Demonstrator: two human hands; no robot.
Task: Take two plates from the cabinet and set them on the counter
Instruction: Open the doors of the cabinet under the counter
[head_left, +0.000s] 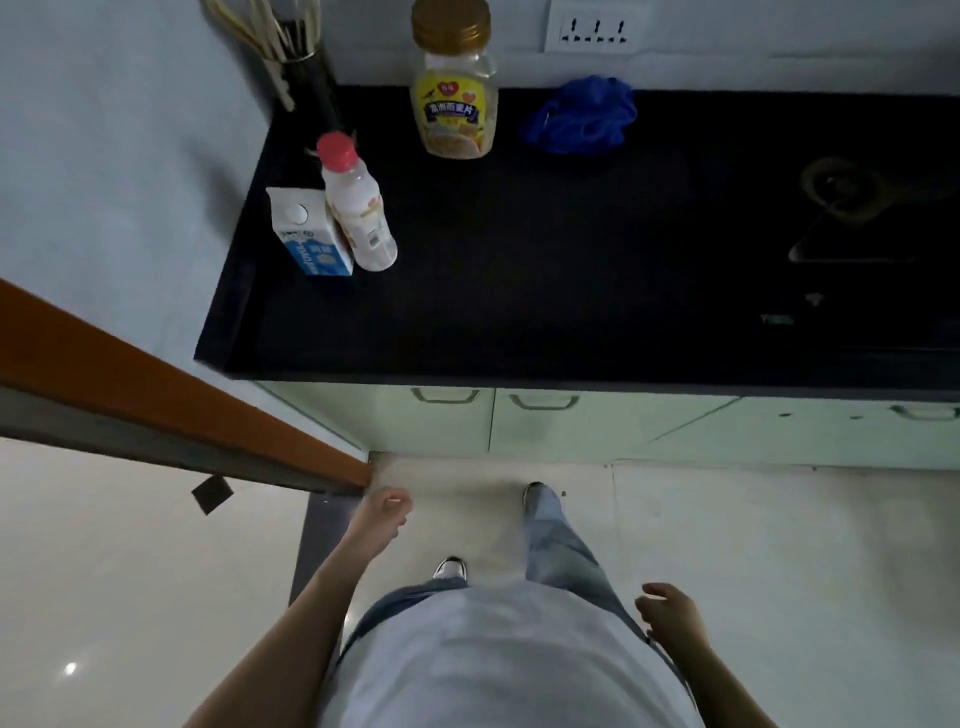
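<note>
1. While the person stands facing the worktop (519, 270), both hands hang free: the left hand (382, 512) at 7 o'clock of the view and the right hand (667, 613) at 5 o'clock, each with a loose, empty grip, fingers slightly curled around nothing.
2. No plates show anywhere; I judge they sit behind the closed pale-green cabinet doors (467, 421) under the worktop, though that is hidden.
3. The step in hand looks like the very start: approaching the cabinet, nothing yet opened.
4. Next, a hand needs to reach a door handle (544, 401) at 12 o'clock of the feet and pull.
5. The dark middle of the worktop offers landing room, clear of the milk carton (311, 236), bottle (356, 208), jar (453, 83) and blue cloth (582, 117).
</note>
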